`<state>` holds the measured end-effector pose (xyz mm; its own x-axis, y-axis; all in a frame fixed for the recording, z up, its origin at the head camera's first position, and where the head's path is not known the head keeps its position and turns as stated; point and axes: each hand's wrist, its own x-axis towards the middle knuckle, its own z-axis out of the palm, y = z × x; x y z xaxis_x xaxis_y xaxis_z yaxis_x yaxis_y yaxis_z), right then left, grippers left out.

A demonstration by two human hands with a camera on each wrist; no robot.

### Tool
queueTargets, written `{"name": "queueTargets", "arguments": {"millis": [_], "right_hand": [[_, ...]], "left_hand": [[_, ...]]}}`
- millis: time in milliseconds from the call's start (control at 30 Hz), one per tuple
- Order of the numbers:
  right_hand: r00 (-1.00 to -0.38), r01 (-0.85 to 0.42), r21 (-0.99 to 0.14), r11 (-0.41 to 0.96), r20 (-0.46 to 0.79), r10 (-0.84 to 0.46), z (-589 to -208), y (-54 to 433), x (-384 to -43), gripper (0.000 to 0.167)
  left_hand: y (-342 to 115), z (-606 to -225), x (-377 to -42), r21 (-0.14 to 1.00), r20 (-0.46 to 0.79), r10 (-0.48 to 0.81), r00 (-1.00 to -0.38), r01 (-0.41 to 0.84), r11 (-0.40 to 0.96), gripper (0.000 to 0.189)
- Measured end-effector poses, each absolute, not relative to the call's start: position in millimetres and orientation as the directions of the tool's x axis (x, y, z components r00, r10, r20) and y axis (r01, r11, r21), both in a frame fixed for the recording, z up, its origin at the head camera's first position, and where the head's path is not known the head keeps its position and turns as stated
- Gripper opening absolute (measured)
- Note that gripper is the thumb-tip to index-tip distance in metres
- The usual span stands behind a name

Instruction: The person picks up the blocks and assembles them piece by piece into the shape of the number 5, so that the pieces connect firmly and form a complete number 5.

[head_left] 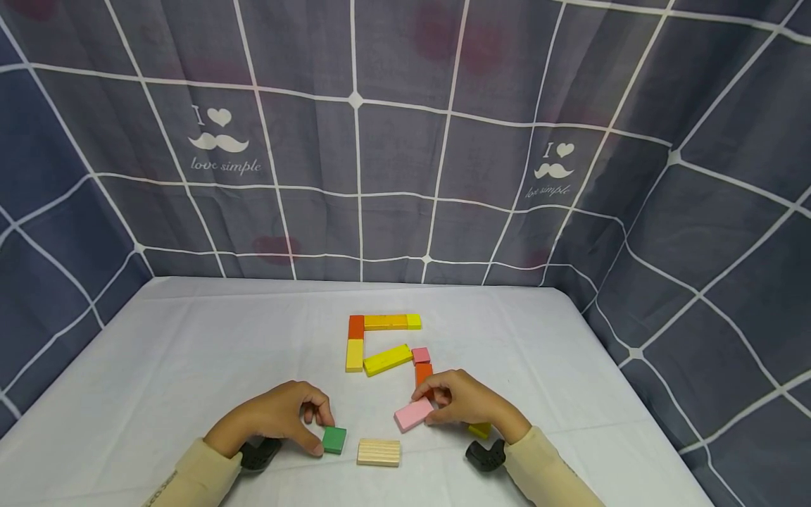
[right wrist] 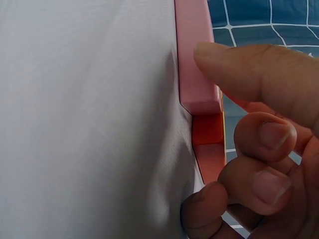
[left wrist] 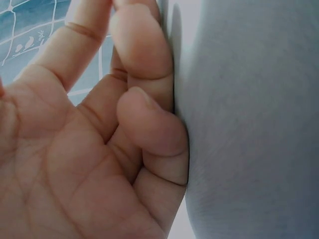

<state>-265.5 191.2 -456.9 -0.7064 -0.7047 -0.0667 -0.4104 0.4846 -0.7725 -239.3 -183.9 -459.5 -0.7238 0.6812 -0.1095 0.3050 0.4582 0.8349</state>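
Note:
With thumb and index finger, my left hand [head_left: 284, 414] pinches a small green block [head_left: 334, 441] at the front of the table. The left wrist view shows the palm and curled fingers against the white cloth, with the green block hidden. My right hand [head_left: 467, 398] pinches a pink rectangular block [head_left: 413, 415], its thumb lying along the block's face in the right wrist view. The pink block sits slantwise close below an orange-red block [head_left: 423, 374], partly covered by the fingers. Above that is a small pink block [head_left: 421, 355], beside a slanted yellow block [head_left: 388, 360].
A ridged wooden block [head_left: 379, 453] lies between the hands. Farther back, a red-orange block [head_left: 356, 327] and several yellow blocks [head_left: 385, 322] form a bent line. Another yellow block [head_left: 480, 429] is partly under the right wrist. A checked curtain [head_left: 304, 141] surrounds the white table [head_left: 190, 338].

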Motion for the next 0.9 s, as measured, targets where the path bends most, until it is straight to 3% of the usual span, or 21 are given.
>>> {"name": "queueTargets", "arguments": {"millis": [333, 700, 900], "right_hand": [[-0.698, -0.411, -0.805, 0.429, -0.025, -0.715, -459, 193, -261, 0.025], [-0.737, -0.401, -0.832, 0.382, 0.046, -0.674, -460, 190, -249, 0.022], [-0.721, -0.418, -0.842, 0.34, 0.079, -0.689, -463, 188, -243, 0.021]], "left_hand": [[-184, -460, -239, 0.833, -0.112, 0.679, -0.725, 0.304, 0.463, 0.025], [-184, -462, -240, 0.834, -0.121, 0.678, -0.725, 0.296, 0.466, 0.025], [-184, -462, -239, 0.834, -0.122, 0.674, -0.728, 0.293, 0.467, 0.025]]}}
